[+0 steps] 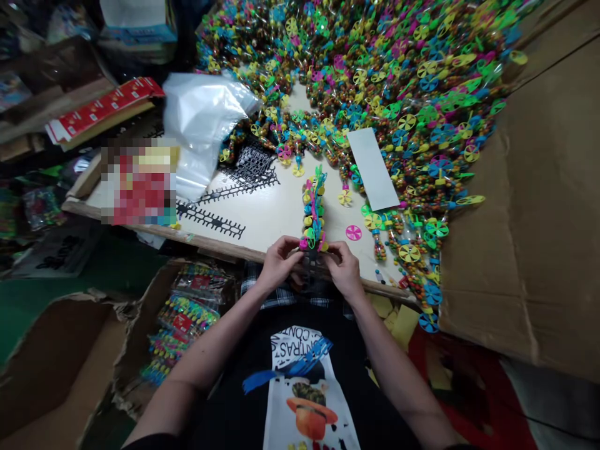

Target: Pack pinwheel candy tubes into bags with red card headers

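At the table's front edge, a narrow row of small pinwheel toys (313,209) in yellow, green, blue and pink points away from me. My left hand (282,259) pinches the near end of this row from the left, thumb and fingertips together. From the opposite side my right hand (343,264) grips the same end, its fingers partly hidden. Something dark or clear hangs below the row between the hands; I cannot make out what. A loose pink pinwheel (353,232) lies on the table just beyond my right hand.
Candy-filled bottles with pinwheels (375,81) form a large heap at the back and right. Black notched strips (213,220), a clear plastic bag (201,119) and a white card (374,169) lie on the table (262,212). An open carton (124,350) holds packed toys at lower left.
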Tool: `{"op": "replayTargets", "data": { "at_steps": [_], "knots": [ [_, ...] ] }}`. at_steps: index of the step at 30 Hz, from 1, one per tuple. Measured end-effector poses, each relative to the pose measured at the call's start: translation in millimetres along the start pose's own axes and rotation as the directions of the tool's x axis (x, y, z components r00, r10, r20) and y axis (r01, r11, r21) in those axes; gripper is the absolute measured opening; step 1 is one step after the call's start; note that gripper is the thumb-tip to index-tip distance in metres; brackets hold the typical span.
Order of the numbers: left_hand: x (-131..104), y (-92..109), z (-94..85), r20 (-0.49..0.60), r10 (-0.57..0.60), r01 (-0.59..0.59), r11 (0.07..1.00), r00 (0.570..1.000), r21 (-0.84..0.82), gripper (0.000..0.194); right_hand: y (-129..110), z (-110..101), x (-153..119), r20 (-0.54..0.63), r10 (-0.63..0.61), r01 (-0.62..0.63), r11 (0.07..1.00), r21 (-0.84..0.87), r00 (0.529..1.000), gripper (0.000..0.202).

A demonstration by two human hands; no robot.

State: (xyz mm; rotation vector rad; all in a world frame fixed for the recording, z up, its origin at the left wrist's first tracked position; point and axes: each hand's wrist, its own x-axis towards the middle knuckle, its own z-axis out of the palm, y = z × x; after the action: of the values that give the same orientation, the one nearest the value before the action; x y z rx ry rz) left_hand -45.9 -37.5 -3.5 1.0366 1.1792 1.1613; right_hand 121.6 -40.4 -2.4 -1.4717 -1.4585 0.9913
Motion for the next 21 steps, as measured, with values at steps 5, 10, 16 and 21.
{"op": "replayTargets", "data": {
  "at_steps": [5,10,16,21],
  "knots": [
    [-4.0,-0.9,2.6,-0.015,0.004,-0.003,0.999,1.0,0.054,0.015,-0.8,1.7,-2.1,-0.021,0.035,-0.034,0.999,0.037,0.999,0.019],
    [-5.3,-0.4,3.9,-0.026,0.021,-0.019,0.997,0.999,0.068,0.014,0.9,3.1,-3.1,-0.022,0.027,-0.025,0.998,0.057,0.999,0.018],
    [-10.0,-0.6,9.3,-0.113,0.048,-0.043,0.998,0.992,0.046,0.02,4.3,4.5,-4.8,-0.017,0.052,-0.051,0.996,0.076,0.998,0.019],
    [-6.9,-0.9,7.7,-0.148,0.036,-0.034,0.999,0.988,0.017,0.018,2.8,4.5,-4.6,-0.002,0.074,-0.073,0.995,0.069,0.997,0.021]
  ]
}}
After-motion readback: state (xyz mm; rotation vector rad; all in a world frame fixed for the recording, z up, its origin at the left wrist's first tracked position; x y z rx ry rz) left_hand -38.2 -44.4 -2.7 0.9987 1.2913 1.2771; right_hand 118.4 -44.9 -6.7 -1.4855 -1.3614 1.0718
